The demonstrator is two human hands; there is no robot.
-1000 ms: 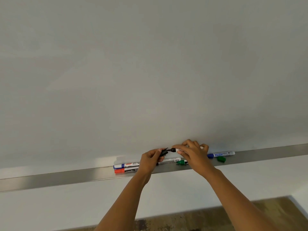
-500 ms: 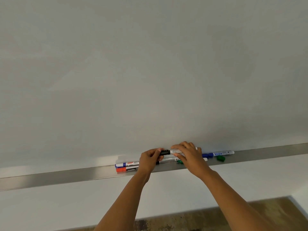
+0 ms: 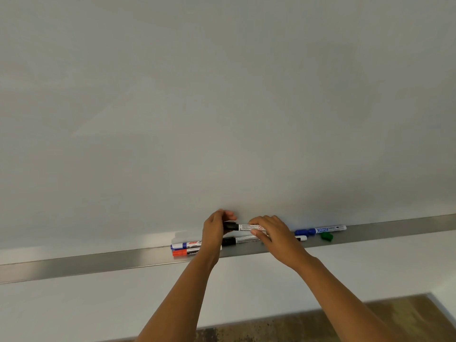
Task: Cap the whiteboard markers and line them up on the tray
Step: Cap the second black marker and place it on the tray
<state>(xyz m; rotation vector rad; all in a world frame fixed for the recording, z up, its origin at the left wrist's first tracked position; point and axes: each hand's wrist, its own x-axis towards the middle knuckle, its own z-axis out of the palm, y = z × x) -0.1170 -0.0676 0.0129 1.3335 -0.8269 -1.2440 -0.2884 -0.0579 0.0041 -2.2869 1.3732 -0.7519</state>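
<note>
Both hands hold one black-capped marker (image 3: pixel 246 227) level, just above the metal tray (image 3: pixel 98 264). My left hand (image 3: pixel 216 230) grips its black cap end; my right hand (image 3: pixel 274 234) pinches its white barrel. Below it on the tray lies a second black marker (image 3: pixel 243 240). At the left, a blue marker (image 3: pixel 185 245) and a red marker (image 3: pixel 183 253) lie side by side, partly hidden by my left wrist. Right of my hands rests a blue-capped marker (image 3: pixel 320 230) and a loose green cap (image 3: pixel 327 236).
The whiteboard (image 3: pixel 222 107) fills the view above the tray. A white wall runs below the tray, and brown floor (image 3: pixel 308 327) shows at the bottom. The tray stretches bare to both sides of the markers.
The black cap and marker, apart a second ago, are now joined. Both hands have shifted slightly left along the tray, still holding the marker.
</note>
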